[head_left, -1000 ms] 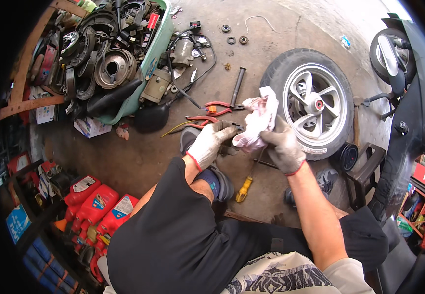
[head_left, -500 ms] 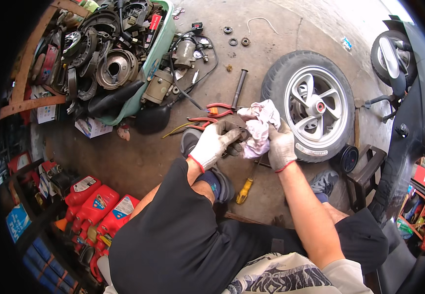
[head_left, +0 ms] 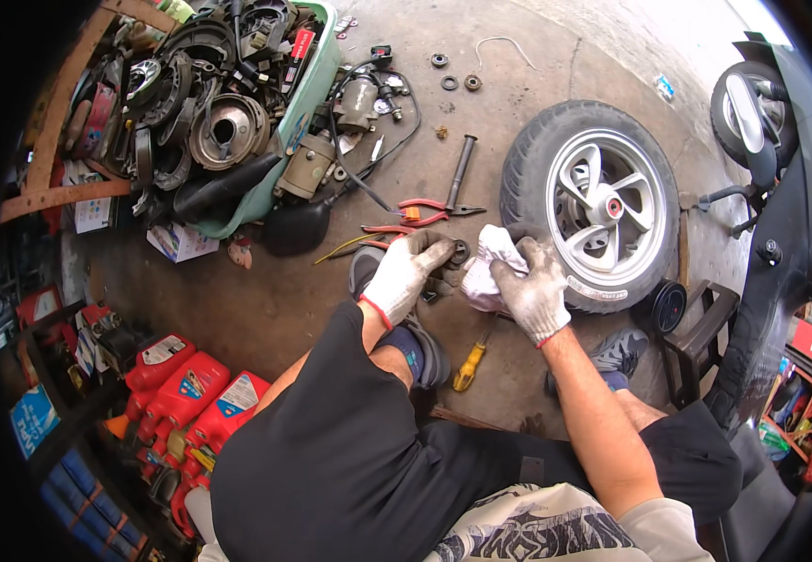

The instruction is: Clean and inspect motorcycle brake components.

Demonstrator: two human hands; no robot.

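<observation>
Both my hands wear whitish work gloves with red cuffs, dirty at the fingers. My left hand (head_left: 402,272) pinches a small dark ring-shaped bearing (head_left: 460,251) at its fingertips. Bunched in my right hand (head_left: 537,288) is a pinkish-white rag (head_left: 486,279), just right of the bearing and apart from it. Beyond my right hand a wheel (head_left: 528,155) with a black tyre and silver spokes lies flat on the floor. Past my left hand are red-handled pliers (head_left: 423,212) and a dark metal axle bolt (head_left: 462,170).
A yellow-handled screwdriver (head_left: 469,366) lies between my feet. A green tub (head_left: 317,89) full of old parts stands at the far left, beside motors (head_left: 307,167) with cables. Red jugs (head_left: 188,393) are at my left; a dark scooter (head_left: 781,225) is at my right.
My right hand has turned over, back of the glove now up, and drawn the rag slightly away from the bearing. The bearing shows more clearly in my left hand, which has barely moved.
</observation>
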